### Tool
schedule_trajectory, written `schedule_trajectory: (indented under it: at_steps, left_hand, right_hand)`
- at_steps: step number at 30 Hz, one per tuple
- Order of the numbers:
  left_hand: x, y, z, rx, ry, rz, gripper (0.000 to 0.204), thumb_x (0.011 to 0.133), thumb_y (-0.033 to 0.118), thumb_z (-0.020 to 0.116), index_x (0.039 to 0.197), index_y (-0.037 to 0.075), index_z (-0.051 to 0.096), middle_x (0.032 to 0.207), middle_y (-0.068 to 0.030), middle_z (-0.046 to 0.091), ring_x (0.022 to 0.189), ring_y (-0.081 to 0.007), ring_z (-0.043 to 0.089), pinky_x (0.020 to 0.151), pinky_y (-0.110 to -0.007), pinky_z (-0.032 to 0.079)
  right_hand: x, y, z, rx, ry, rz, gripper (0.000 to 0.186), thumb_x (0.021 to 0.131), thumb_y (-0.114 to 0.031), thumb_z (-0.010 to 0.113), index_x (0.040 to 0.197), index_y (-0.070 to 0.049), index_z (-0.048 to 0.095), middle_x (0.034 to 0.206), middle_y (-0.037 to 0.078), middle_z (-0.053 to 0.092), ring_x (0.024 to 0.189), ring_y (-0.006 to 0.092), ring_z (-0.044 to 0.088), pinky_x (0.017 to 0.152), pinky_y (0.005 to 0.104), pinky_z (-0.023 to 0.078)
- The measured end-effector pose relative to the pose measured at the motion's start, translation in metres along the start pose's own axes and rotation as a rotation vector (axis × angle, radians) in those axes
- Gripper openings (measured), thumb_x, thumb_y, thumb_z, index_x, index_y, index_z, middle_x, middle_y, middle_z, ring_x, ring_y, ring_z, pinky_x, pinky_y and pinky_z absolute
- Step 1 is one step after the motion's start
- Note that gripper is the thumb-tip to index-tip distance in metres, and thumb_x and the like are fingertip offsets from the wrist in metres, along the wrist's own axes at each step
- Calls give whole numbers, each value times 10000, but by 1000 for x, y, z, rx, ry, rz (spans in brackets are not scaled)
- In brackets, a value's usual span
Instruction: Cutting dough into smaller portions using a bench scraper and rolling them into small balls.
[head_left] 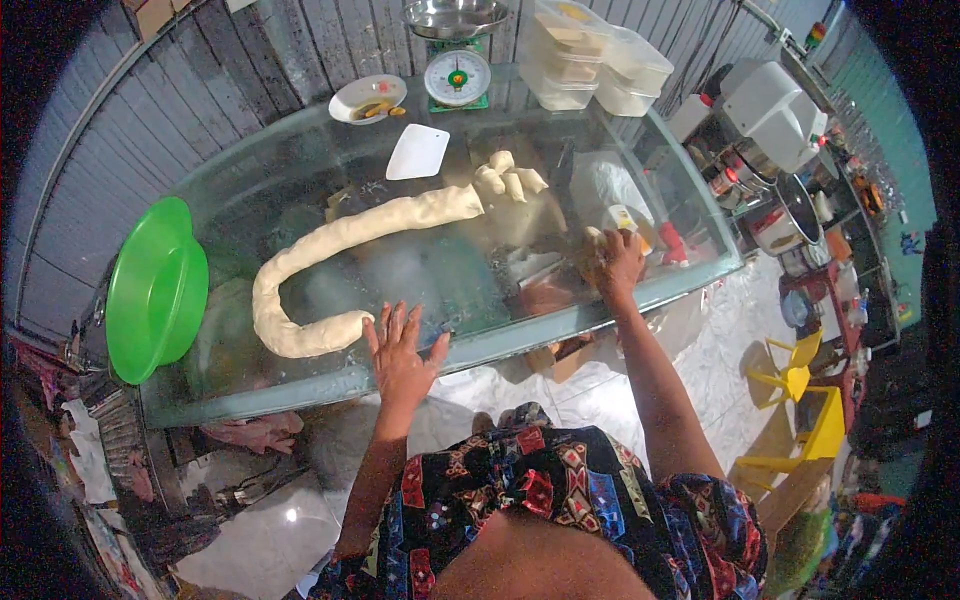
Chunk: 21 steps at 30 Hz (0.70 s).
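A long, thick rope of pale dough (345, 232) lies curved like a hook on the glass tabletop. My left hand (402, 360) is open, its fingers spread beside the rope's near end, with the fingertips on or just above the glass. Several small cut dough pieces (508, 182) sit in a cluster past the rope's far end. At the right, my right hand (616, 265) is closed, fingers curled down, over a pale lump that looks like a piece of dough (594, 235). Most of that lump is hidden. A white flat scraper (418, 152) rests behind the rope.
A green basin (160, 290) leans at the left end. Along the back stand a white bowl (367, 99), a dial scale (457, 78) and stacked plastic tubs (570, 60). A red cloth-like item (674, 245) is right of my right hand. Yellow chairs (800, 420) stand on the floor.
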<state>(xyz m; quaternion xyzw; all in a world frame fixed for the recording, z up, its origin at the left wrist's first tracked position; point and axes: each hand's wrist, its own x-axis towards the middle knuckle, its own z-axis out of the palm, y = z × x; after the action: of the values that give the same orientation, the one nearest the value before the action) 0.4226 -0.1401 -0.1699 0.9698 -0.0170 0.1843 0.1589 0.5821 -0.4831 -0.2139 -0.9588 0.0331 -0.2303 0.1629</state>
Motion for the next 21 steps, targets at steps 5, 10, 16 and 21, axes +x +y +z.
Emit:
schedule_trajectory:
  at_steps: [5, 10, 16, 21]
  left_hand:
    - [-2, -4, 1, -42, -7, 10, 537, 776, 373, 639, 1177, 30, 545, 1273, -160, 485, 1254, -324, 372, 1082, -518, 143]
    - [-4, -8, 3, -55, 3, -4, 514, 775, 375, 639, 1157, 39, 561, 1259, -146, 499, 1254, -317, 372, 1083, -513, 150]
    - [-3, -6, 4, -41, 38, -24, 496, 785, 391, 626, 1133, 41, 580, 1233, -144, 520, 1244, -315, 382, 1085, -511, 153]
    - [-3, -7, 5, -28, 47, -11, 505, 793, 405, 613, 1130, 30, 580, 1224, -150, 526, 1248, -315, 379, 1087, -508, 149]
  right_hand:
    - [-5, -1, 0, 11, 13, 13, 377, 763, -329, 629, 1068, -119, 556, 1127, 98, 497, 1108, 310, 442, 946, 463, 303]
    - [-8, 2, 9, 4, 138, 24, 361, 764, -300, 639, 1079, -137, 573, 1135, 80, 503, 1102, 306, 447, 916, 452, 328]
    - [-8, -4, -5, -14, -32, 23, 454, 699, -251, 684, 1111, -125, 537, 1184, 103, 476, 1161, 307, 409, 951, 461, 294]
    - [-8, -12, -8, 100, -26, -253, 514, 672, -304, 717, 1107, -119, 516, 1213, 118, 460, 1176, 328, 394, 950, 467, 287]
